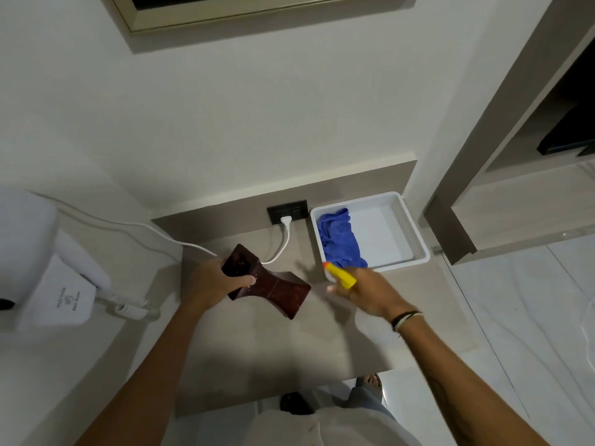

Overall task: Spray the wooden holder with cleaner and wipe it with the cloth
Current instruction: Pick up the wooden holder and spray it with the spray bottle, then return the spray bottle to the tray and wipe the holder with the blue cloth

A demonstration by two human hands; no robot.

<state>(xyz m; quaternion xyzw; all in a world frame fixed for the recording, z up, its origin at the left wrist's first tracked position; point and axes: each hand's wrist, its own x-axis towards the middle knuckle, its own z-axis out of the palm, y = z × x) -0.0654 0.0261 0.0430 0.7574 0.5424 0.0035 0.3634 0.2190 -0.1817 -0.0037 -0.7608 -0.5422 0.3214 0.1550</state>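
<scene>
A dark reddish wooden holder (273, 286) with flared ends lies tilted just above the grey counter. My left hand (215, 281) grips its far end, thumb across the top. My right hand (370, 292) holds a spray bottle with a yellow head (341, 275); its red-tipped nozzle points left toward the holder, a short gap away. The bottle's body is hidden behind my hand. A blue cloth (339, 241) lies crumpled in the left part of a white tray (415, 233).
A black wall socket (287, 211) with a white plug and cable (180, 241) sits behind the holder. A white wall-mounted hair dryer (48, 278) hangs at the left. Shelving (515, 194) stands at the right. The counter's front edge (289, 387) runs below my arms.
</scene>
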